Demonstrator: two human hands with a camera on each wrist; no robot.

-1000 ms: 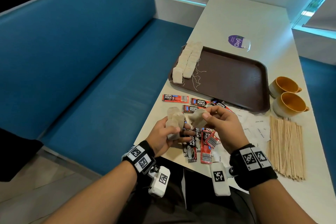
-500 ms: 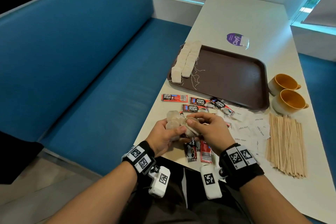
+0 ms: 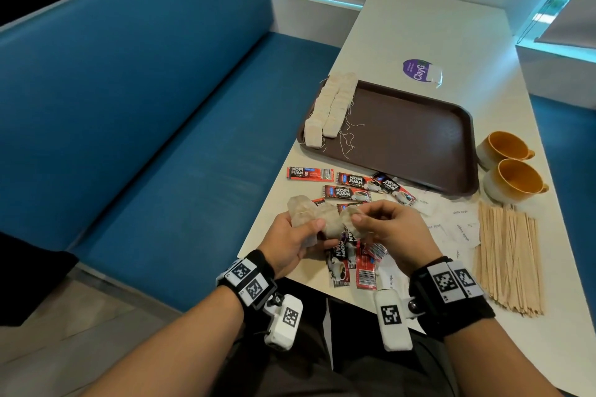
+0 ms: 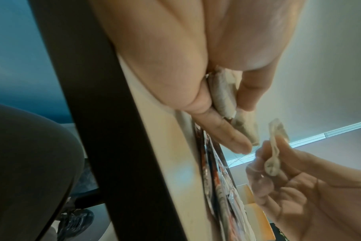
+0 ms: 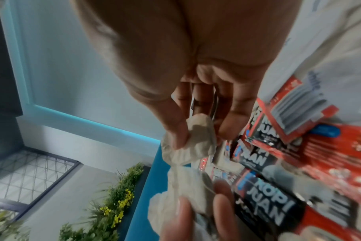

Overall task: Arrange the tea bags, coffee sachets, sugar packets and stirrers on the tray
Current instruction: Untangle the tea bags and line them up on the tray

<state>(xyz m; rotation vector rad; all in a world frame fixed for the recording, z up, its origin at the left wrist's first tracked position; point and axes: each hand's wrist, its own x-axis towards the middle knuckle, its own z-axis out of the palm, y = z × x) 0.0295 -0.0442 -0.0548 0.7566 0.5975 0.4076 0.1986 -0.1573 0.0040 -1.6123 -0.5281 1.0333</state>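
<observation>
Both hands work at the counter's [image 3: 419, 26] near edge: the left hand [image 3: 292, 243] has its fingers wrapped round a bunch of tea bags [image 3: 309, 214], the right hand [image 3: 392, 230] pinches a single tea bag [image 3: 353, 219] beside them, hiding some coffee sachets [image 3: 346, 192] beneath. Further off, two rows of tea bags [image 3: 330, 108] line the tray's [image 3: 419, 135] left side; sugar packets [image 3: 458, 229], stirrers [image 3: 508, 259] and two cups [image 3: 509, 171] lie to the right

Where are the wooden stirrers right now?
In the head view, the wooden stirrers lie in a pile on the table's right side, off the tray, just nearer than the two orange cups.
</observation>
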